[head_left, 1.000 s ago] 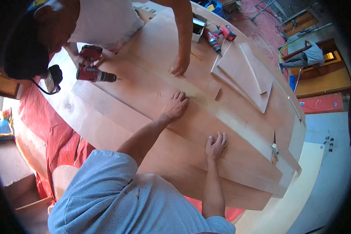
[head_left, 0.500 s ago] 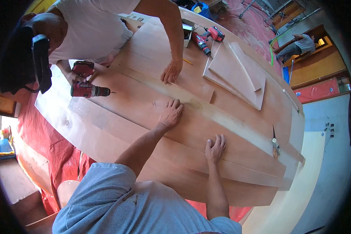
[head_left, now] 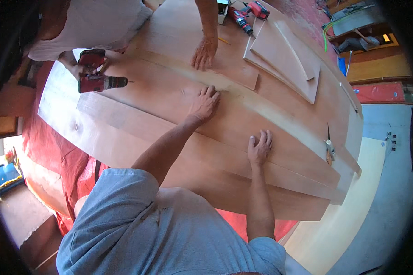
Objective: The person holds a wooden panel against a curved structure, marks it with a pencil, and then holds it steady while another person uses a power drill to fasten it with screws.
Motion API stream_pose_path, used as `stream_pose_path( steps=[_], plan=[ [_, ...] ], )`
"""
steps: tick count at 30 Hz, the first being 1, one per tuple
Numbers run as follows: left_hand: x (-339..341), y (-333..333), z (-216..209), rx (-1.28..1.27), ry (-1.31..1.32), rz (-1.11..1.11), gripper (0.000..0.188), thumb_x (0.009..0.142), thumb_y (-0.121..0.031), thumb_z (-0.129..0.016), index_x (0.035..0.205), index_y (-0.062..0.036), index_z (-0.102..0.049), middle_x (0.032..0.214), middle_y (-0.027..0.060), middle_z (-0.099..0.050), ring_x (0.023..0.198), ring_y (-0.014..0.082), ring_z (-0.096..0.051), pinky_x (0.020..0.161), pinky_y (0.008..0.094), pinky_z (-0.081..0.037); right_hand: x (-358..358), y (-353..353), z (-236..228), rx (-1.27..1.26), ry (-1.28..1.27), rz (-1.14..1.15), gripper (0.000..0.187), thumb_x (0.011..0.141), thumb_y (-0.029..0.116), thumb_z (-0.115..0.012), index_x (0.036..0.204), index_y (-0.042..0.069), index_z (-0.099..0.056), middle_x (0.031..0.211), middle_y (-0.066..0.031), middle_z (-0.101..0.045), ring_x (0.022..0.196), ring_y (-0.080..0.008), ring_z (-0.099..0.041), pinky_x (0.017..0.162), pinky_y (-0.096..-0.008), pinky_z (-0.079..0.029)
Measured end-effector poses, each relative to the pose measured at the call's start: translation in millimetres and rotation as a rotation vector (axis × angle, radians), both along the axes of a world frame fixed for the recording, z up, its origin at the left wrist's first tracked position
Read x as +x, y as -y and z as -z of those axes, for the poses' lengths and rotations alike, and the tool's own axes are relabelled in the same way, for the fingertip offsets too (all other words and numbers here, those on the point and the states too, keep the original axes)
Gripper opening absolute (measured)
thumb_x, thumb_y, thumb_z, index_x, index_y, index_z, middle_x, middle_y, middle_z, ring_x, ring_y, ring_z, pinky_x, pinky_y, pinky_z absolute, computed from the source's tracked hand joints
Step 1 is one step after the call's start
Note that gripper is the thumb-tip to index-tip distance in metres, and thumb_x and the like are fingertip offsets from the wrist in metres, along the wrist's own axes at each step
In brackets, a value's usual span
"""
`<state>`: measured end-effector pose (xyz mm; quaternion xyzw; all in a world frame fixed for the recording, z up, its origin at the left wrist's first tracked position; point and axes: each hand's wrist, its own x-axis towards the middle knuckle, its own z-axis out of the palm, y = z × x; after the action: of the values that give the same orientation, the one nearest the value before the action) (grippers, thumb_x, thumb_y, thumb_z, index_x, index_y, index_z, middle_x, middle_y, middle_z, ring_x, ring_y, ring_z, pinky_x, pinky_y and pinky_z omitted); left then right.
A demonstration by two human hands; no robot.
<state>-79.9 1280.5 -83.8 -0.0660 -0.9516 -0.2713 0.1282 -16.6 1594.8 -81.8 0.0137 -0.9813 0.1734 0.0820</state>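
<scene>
My left hand rests on a long thin plywood panel, its fingers loosely bent near a pale smeared band. Farther right and nearer to me, my right hand lies on the same panel with its fingers spread. Neither hand holds anything. Across from me, a co-worker's hand presses on the wood beside that band. The co-worker's other hand, partly hidden, holds a red and black cordless drill with a thin bit over the panel.
A second red drill lies at the back, beside stacked plywood offcuts and a pencil. A putty knife sits toward the right end. Red plastic sheeting hangs at left; another person is far off.
The whole view has shifted, so the panels sit higher in the picture. The co-worker's free hand has gone from gripping near the edge to lying flatter. My hands stay on the panel.
</scene>
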Motion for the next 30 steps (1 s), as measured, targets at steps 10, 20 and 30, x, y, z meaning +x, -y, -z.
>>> stream_pose_path(
  steps=[10, 20, 30],
  plan=[
    [-4, -1, 8, -0.026, -0.046, -0.016, 0.028, 0.098, -0.025, -0.06, 0.12, -0.0083, -0.062, 0.121, 0.0143, -0.055, 0.117, 0.0349, -0.053, 0.099, 0.0482, -0.046, 0, 1, -2, 0.003, 0.011, 0.009, 0.055, 0.091, 0.028, -0.071, 0.139, 0.005, -0.058, 0.156, -0.0251, -0.045, 0.148, -0.0424, -0.037, 0.123, -0.0566, -0.03],
    [-4, 0, 11, -0.016, -0.002, 0.009, 0.031, 0.095, -0.024, -0.061, 0.122, -0.0088, -0.061, 0.123, 0.0156, -0.054, 0.12, 0.0374, -0.052, 0.102, 0.0502, -0.044, -1, -1, 3, -0.003, -0.002, -0.013, 0.056, 0.092, 0.028, -0.072, 0.14, 0.005, -0.057, 0.155, -0.0257, -0.044, 0.146, -0.0442, -0.039, 0.121, -0.0564, -0.031],
    [-3, -2, 9, 0.027, 0.029, 0.06, 0.032, 0.094, -0.021, -0.06, 0.123, -0.0088, -0.06, 0.125, 0.0173, -0.054, 0.12, 0.0396, -0.052, 0.099, 0.0529, -0.045, 1, -2, -5, 0.017, 0.035, 0.015, 0.054, 0.092, 0.029, -0.071, 0.139, 0.005, -0.057, 0.155, -0.0255, -0.044, 0.147, -0.0457, -0.037, 0.122, -0.0572, -0.031]
  ],
)
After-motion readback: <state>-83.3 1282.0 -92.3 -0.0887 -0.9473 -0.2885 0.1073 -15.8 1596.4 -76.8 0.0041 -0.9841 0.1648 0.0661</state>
